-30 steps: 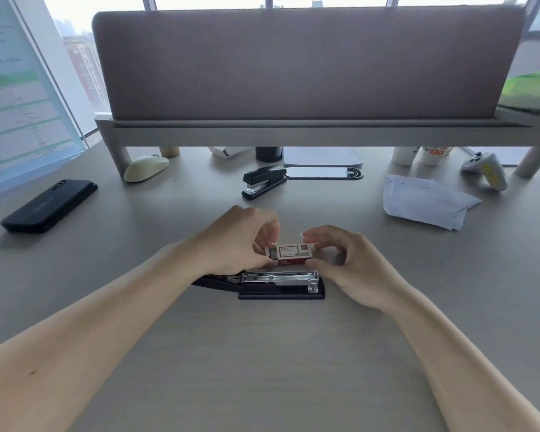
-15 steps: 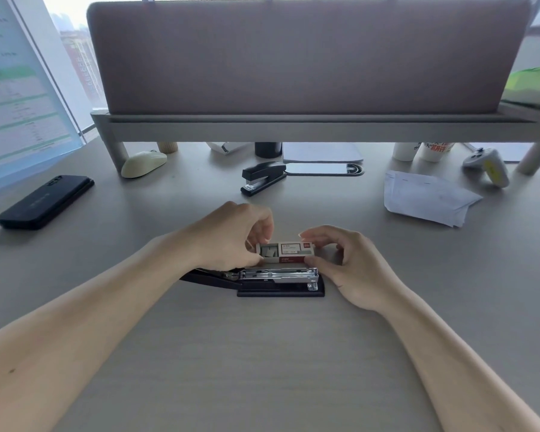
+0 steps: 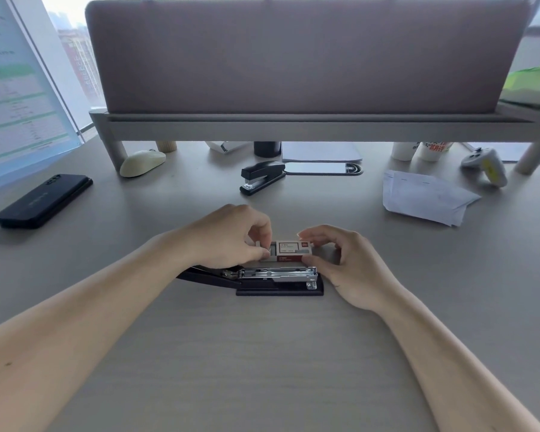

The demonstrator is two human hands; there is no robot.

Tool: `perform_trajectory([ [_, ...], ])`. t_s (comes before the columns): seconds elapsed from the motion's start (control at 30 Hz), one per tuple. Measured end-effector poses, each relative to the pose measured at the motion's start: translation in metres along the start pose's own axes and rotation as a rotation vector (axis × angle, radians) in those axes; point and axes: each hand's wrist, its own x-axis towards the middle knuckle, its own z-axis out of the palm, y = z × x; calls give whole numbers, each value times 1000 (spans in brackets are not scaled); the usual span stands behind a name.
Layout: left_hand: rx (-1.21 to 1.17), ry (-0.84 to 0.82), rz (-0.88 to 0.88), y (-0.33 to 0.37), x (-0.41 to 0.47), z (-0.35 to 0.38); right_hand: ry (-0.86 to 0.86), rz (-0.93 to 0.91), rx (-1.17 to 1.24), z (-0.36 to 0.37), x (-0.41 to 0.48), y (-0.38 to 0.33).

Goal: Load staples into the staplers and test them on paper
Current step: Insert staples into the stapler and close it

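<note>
Cardboard staple box [image 3: 293, 250], pinched by both hands, metal-railed stapler [image 3: 278, 277]

We've got the black stapler [image 3: 278, 280] lying open mid-frame, the red-white staple box [image 3: 293, 251] slid open just above it.

grey desk [image 3: 262, 353]: open stapler [image 3: 278, 280] lies flat front centre, closed stapler [image 3: 261, 179] behind it, well apart. black phone [image 3: 42, 201] far left, mouse [image 3: 142, 162] beside the riser [image 3: 116, 154] leg. papers [image 3: 427, 201] on the right, controller [image 3: 485, 165] just behind them. cups [image 3: 418, 151] and pad [image 3: 321, 151] under the riser.
</note>
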Motion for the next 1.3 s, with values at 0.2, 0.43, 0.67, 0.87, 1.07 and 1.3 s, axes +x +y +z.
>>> perform_trajectory([
  [0.2, -60, 0, -33, -1, -1, -4, -6, 10, 20, -1, 0, -3],
  [0.43, -445, 226, -113, 23, -6, -11, 318, -90, 96, 1, -9, -15],
  [0.67, -711, 331, -223, 46, -18, 11, 438, -276, 69, 14, -22, -34],
  [0.87, -732, 296, -242, 50, -22, 18, 459, -293, 63, 13, -24, -34],
  [1.07, -733, 311, -212, 51, -23, 19, 449, -311, 42, 14, -23, -31],
  [1.3, -104, 456, 373, 35, -34, 18, 362, -272, 139, 15, -25, -28],
])
